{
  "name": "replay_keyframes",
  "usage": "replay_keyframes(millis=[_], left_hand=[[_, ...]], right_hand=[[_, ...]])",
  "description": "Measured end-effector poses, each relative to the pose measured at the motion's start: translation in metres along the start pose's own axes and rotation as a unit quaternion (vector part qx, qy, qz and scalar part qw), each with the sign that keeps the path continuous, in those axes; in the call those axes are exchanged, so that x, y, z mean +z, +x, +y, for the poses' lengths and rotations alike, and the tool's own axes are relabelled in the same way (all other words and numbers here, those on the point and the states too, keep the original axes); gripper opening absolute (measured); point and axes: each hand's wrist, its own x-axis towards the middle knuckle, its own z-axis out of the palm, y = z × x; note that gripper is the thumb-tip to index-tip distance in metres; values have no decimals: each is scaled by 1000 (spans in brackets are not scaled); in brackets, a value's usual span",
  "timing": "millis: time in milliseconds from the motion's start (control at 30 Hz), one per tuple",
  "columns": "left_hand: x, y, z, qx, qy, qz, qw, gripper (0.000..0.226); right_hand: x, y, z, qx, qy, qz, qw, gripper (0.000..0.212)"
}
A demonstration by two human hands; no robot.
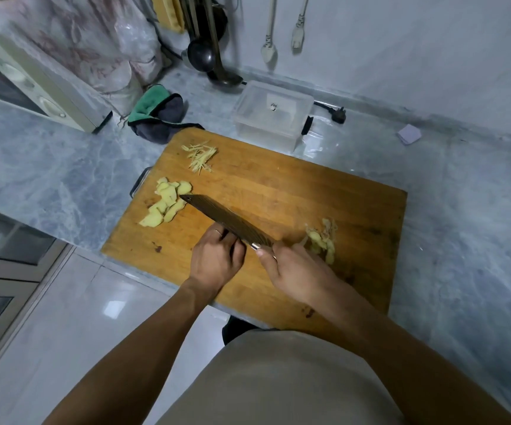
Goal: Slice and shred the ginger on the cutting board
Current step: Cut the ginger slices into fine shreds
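My right hand [294,271] grips the handle of the cleaver [226,220], fingers curled round it, thumb lying along the top near the metal collar. The blade runs away from me to the left, its far tip just touching the heap of ginger slices [167,205]. My left hand [217,256] is up against the near side of the blade, close to its heel, fingers curled with the tips touching the steel; whether they pinch something there I cannot tell, since the blade and my knuckles hide it.

All this sits on the wooden cutting board [309,191]. The slices lie at its left edge, pale yellow and overlapping. Farther off, near the board's top left corner, is a small pile of ginger shreds [200,154]. By my right hand, toward the right side of the board, lies a clump of ginger peelings [323,239].

The board rests on a grey marble counter [49,167]. Behind it stand a clear plastic box [272,113] and a green and grey cloth [157,113]; a dark ladle [200,55] hangs against the wall
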Motion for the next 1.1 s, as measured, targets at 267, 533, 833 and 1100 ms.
replay_keyframes(millis=[267,533,833,1100], left_hand=[[-1,-1,-1,3,-11,-18,1000,12],[-2,-1,0,6,0,-16,1000,14],[-1,0,-1,18,-2,-25,1000,15],[-1,-4,1,15,-12,-44,999,24]], right_hand=[[-5,-1,-1,8,24,-4,1000,45],[-9,-5,-6,11,20,-6,1000,47],[-4,3,-4,40,51,-24,998,49],[-3,2,-6,35,51,-9,998,48]])
